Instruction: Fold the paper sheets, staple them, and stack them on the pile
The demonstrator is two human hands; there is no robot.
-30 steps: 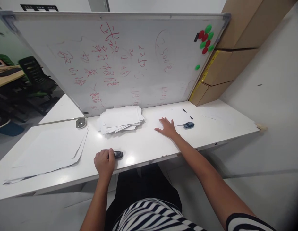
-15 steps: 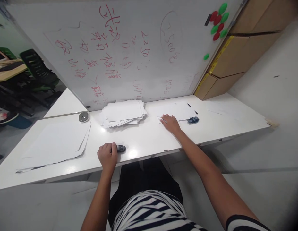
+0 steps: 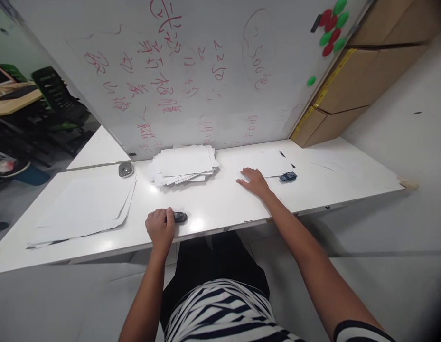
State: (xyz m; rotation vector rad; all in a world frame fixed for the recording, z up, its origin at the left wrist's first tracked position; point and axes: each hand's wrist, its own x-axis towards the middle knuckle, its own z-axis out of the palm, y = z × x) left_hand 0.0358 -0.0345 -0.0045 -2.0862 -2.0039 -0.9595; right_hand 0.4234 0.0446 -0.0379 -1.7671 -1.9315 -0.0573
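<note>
A small black object (image 3: 178, 217), possibly a stapler though it is too small here to be sure, lies on the white table (image 3: 223, 204) close to its near edge, a little left of the person's body. The left hand (image 3: 160, 228) is closed over its near end, fingers curled around it and thumb on top, so that only the far tip shows beyond the knuckles. The right hand (image 3: 255, 180) is spread flat, palm down and fingers apart, holding nothing and pressing on the near left corner of a single sheet (image 3: 268, 164) that lies farther back and to the right. Just beside that sheet's right edge sits a small dark blue item (image 3: 288, 177), apart from the fingers. Between the 2 hands and toward the back rests a loose stack of white paper (image 3: 184, 164), its edges fanned out. To the left lie several large sheets (image 3: 85, 209), overlapping, with a small silver thing (image 3: 125, 169) at their far corner. A whiteboard (image 3: 287, 71) covered with red writing leans upright along the back of the table, carrying a cluster of red and green magnets (image 3: 330, 28) near its upper right. Cardboard boxes (image 3: 351, 85) stand behind its right end.
</note>
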